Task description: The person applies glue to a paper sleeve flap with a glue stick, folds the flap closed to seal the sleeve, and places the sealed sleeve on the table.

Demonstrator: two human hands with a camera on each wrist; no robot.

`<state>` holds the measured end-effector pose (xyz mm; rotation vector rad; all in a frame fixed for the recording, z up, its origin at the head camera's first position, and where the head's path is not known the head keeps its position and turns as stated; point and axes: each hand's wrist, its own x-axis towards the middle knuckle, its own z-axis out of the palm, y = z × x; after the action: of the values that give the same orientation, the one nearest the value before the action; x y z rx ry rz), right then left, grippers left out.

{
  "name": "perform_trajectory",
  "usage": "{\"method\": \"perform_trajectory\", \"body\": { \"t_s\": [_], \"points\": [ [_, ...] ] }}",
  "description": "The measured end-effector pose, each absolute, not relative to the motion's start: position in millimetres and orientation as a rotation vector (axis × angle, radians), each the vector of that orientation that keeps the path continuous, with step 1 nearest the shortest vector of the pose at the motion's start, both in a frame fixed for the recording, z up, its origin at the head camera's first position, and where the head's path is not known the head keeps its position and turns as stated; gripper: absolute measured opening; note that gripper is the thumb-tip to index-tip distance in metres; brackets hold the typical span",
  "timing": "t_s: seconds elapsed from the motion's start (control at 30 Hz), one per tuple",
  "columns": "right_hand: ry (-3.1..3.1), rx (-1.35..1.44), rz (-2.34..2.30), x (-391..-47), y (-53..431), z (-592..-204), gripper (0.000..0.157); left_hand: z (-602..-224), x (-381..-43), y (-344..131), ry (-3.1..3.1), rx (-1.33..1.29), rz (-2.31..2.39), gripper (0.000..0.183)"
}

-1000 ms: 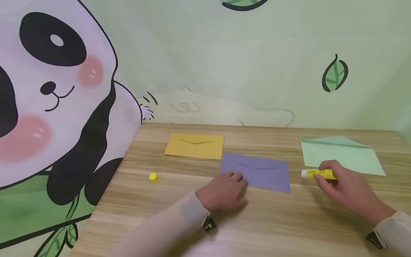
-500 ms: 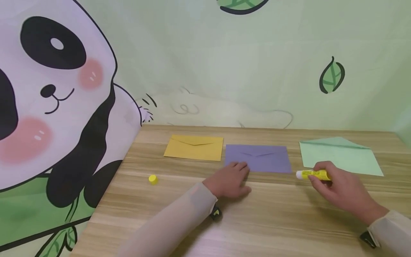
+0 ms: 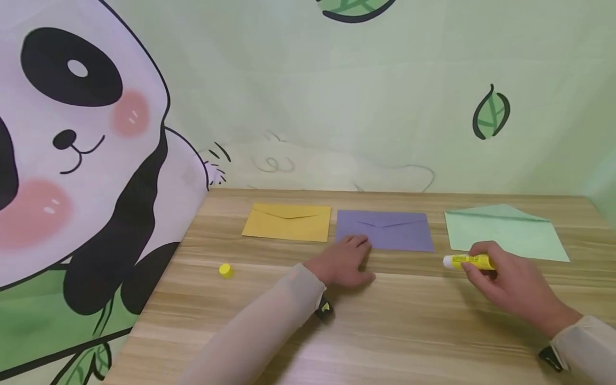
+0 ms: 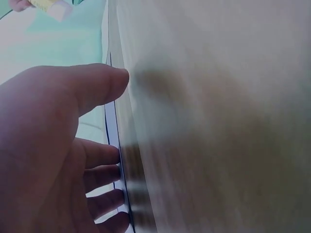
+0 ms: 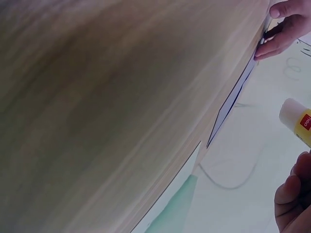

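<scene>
A purple envelope (image 3: 394,232) with its flap folded down lies flat at the middle of the table. The fingertips of my left hand (image 3: 343,262) rest on its lower left corner, fingers extended and thumb apart, as the left wrist view also shows. My right hand (image 3: 515,286) grips an uncapped yellow glue stick (image 3: 476,261) above the table, its white tip pointing left. Behind that hand lies a mint green envelope (image 3: 505,232) with its flap raised. In the right wrist view the glue stick (image 5: 296,119) shows a red label.
A yellow envelope (image 3: 287,223) with its flap down lies left of the purple one. The small yellow cap (image 3: 226,270) stands on the wooden table (image 3: 409,331) at the left. A wall cloth with a printed panda (image 3: 86,139) rises behind the table.
My left hand has slid the purple envelope away from me and straightened it, level with the yellow one. The right hand has kept its hold on the glue stick, shifting slightly left.
</scene>
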<state>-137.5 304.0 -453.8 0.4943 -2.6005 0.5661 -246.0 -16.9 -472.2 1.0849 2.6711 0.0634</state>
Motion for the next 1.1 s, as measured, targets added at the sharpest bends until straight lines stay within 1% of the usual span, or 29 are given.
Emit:
{"method": "perform_trajectory", "body": {
  "t_s": [0.37, 0.6, 0.77, 1.1],
  "points": [
    [-2.634, 0.465, 0.57, -135.6, 307.3, -449.0, 0.031, -472.5, -249.2, -13.4, 2.702, 1.084, 0.017, 0.077],
    [-2.615, 0.465, 0.566, -134.9, 310.4, -446.2, 0.031, -473.1, -246.5, -1.2, 2.714, 1.114, 0.013, 0.076],
    [-2.613, 0.448, 0.556, -132.5, 316.8, -444.2, 0.031, -479.1, -242.9, 25.8, 2.701, 1.207, 0.04, 0.074],
    [-2.597, 0.419, 0.592, -127.1, 328.4, -440.5, 0.031, -483.3, -237.4, 103.2, 2.69, 1.327, -0.081, 0.073]
  ]
}}
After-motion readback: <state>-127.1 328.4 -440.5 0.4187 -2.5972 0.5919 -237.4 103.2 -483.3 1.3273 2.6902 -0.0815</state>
